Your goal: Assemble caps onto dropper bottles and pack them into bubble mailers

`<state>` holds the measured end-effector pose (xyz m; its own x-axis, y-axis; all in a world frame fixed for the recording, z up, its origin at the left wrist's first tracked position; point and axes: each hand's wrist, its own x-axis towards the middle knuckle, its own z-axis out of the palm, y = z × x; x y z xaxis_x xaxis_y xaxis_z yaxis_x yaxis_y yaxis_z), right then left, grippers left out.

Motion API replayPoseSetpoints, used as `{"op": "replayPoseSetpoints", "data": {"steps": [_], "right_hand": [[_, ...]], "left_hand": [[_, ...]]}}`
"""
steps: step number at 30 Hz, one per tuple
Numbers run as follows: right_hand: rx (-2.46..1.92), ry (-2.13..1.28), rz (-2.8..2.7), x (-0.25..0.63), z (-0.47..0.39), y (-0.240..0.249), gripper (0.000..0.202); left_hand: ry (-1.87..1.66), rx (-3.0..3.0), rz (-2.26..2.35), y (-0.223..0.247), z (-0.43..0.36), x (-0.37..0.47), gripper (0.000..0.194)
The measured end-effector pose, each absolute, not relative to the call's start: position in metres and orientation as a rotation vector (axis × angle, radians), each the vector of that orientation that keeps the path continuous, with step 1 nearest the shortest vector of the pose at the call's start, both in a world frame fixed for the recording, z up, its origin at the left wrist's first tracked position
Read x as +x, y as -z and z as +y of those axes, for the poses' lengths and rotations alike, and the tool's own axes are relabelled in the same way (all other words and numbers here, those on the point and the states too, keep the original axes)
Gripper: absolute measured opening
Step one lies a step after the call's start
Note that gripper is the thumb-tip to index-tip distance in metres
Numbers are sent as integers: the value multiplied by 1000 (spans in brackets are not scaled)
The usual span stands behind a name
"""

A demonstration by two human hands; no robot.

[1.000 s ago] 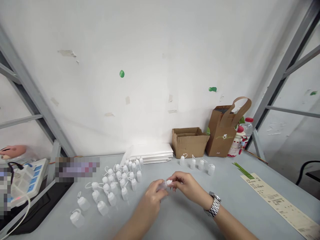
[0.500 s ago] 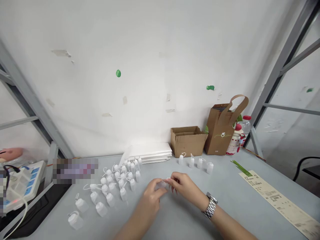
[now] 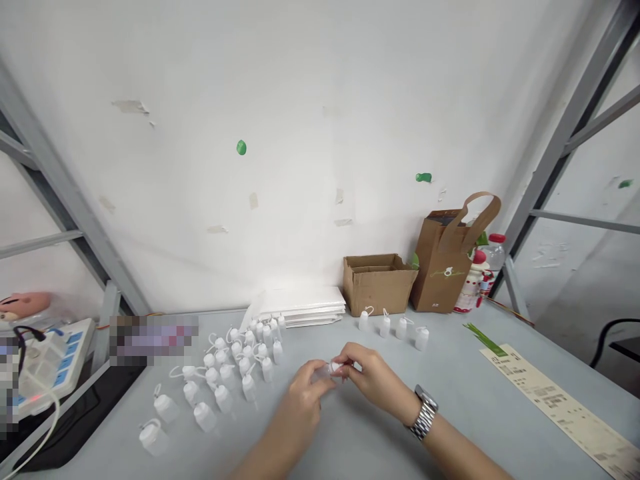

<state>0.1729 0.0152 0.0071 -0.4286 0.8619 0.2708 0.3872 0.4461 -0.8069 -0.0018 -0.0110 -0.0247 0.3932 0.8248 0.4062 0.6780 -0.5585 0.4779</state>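
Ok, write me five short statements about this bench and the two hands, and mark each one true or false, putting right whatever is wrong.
1. The left hand holds a small bottle. True.
2. The watch is on the left wrist. False: it is on the right wrist.
3. Four capped bottles stand apart from the larger group on the left. True.
4. The white stack lies to the right of the cardboard box. False: it lies to the left.
5. The right hand is inside the cardboard box. False: its fingers are at the white cap of the held bottle.
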Motion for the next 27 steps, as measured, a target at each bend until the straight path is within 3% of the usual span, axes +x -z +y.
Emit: {"op": "replayPoseSetpoints", "data": {"steps": [8,15,21,27], "right_hand": [[-1299,-763,-2052,166,16,-6,45],[-1126,-967,-2023,173,17,-12,18],[-1297,-900,-2009,171,18,-6,42],[-1166,-972,-2060,174,18,-11,20]], "left_hand": [[-1084,2602,1245,35,-10,0,49],[-919,2481,1339,29,-8,-3,56],[-978,2509,1250,32,-11,0,52],[-943,2453,1323,29,-9,-2,55]]}}
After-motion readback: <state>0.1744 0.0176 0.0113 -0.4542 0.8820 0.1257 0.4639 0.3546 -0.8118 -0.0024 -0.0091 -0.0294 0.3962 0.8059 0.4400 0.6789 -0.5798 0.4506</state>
